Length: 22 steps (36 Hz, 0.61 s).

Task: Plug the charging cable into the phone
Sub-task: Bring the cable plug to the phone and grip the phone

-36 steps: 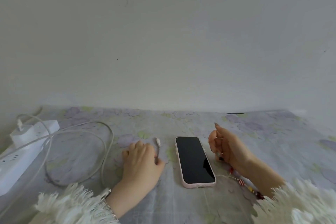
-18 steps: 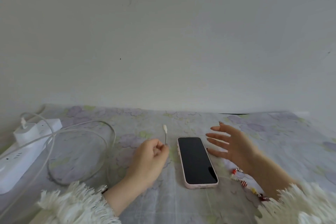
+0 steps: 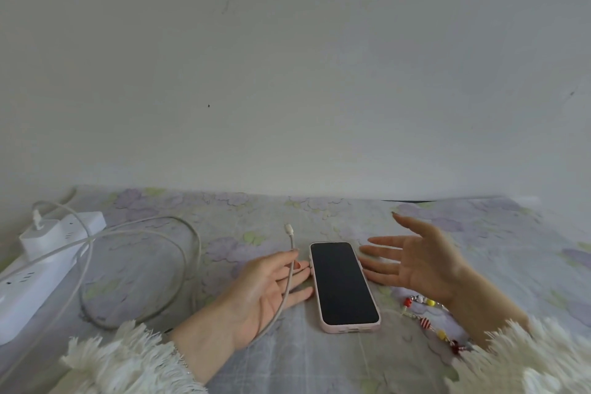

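Head view: phone [image 3: 344, 283] lies flat, screen up and dark, on floral cloth [image 3: 511, 249]. Left hand [image 3: 268, 288] left of phone, palm up, fingers spread; charging cable [image 3: 289, 278] drapes across palm, connector [image 3: 289, 229] unplugged beyond the fingertips. Right hand [image 3: 412, 261] right of phone, fingers spread, gripping nothing. Power strip [image 3: 41, 269] far left of phone.

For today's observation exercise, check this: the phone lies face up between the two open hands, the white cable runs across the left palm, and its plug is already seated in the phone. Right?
Not quite. The plug is not in the phone; the head view shows it free, pointing away beside the phone's far end. The rest holds: the cable crosses the open left hand, and the right hand is open too.
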Motion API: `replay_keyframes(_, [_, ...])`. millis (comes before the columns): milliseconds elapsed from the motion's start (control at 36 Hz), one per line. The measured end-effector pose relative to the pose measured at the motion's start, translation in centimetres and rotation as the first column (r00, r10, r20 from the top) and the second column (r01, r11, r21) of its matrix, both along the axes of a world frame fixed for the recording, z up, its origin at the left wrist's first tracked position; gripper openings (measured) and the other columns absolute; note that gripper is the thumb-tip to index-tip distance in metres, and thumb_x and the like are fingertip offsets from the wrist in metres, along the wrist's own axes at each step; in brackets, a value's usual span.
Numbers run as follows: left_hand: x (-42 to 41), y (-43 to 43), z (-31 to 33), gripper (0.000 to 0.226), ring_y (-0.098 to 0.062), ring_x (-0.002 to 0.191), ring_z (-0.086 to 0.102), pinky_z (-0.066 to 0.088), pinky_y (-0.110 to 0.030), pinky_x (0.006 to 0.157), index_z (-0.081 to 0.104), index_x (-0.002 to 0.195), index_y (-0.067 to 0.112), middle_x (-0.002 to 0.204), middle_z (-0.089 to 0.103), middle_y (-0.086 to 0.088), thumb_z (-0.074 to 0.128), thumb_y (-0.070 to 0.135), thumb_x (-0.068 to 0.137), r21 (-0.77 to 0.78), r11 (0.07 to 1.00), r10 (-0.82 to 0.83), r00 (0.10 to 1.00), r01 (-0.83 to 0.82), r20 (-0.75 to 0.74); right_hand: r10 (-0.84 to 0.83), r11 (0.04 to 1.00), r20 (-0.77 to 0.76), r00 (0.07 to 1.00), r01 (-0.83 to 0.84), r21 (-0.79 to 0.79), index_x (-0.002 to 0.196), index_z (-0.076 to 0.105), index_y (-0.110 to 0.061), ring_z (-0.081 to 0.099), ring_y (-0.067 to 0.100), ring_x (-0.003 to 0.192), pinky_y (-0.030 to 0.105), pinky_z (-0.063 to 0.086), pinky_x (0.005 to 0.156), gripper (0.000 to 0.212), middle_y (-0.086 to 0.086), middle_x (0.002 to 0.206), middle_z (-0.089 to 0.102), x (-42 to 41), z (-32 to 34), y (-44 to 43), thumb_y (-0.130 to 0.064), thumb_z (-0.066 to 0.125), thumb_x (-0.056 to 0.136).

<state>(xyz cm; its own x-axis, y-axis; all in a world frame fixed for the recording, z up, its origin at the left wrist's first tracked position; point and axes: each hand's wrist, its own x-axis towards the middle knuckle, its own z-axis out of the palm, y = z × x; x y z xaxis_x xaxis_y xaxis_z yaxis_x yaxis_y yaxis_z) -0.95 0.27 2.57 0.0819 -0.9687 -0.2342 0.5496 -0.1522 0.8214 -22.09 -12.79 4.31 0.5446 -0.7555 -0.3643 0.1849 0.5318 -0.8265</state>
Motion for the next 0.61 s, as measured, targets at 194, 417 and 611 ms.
replay_keyframes(194, [-0.1,0.2,0.1,0.030,-0.028,0.115,0.060,0.057,-0.040,0.083,0.054,0.112,-0.005,0.125,0.059,-0.026,0.056,0.012,0.087,-0.005,1.000,-0.005,1.000,0.005,-0.030,0.194,0.968,-0.201,0.960,-0.220,-0.117,0.102,0.067,0.005,0.072,0.027,0.074,0.032,0.058,0.062,0.050,0.018,0.090,0.073,1.2,-0.4,0.8,-0.034,0.063,0.070])
replay_keyframes(417, [-0.2,0.1,-0.1,0.037,-0.028,0.109,0.065,0.057,-0.038,0.081,0.055,0.115,-0.012,0.119,0.065,-0.023,0.057,0.008,0.083,-0.014,1.000,0.021,0.999,-0.021,-0.032,0.224,0.907,-0.346,0.911,-0.325,-0.267,0.113,0.062,0.001,0.070,0.020,0.066,0.028,0.057,0.059,0.027,0.012,0.085,0.072,1.8,-1.6,1.3,-0.008,0.045,0.095])
replay_keyframes(611, [-0.1,0.0,-0.2,0.025,-0.031,0.098,0.070,0.057,-0.037,0.086,0.062,0.103,-0.011,0.110,0.070,-0.027,0.052,0.005,0.086,-0.051,0.990,0.130,0.991,-0.132,-0.043,0.144,0.910,-0.337,0.930,-0.259,-0.324,0.108,0.066,0.003,0.071,0.017,0.061,0.024,0.054,0.049,0.028,0.011,0.081,0.074,2.3,-1.9,1.2,-0.005,0.042,0.095])
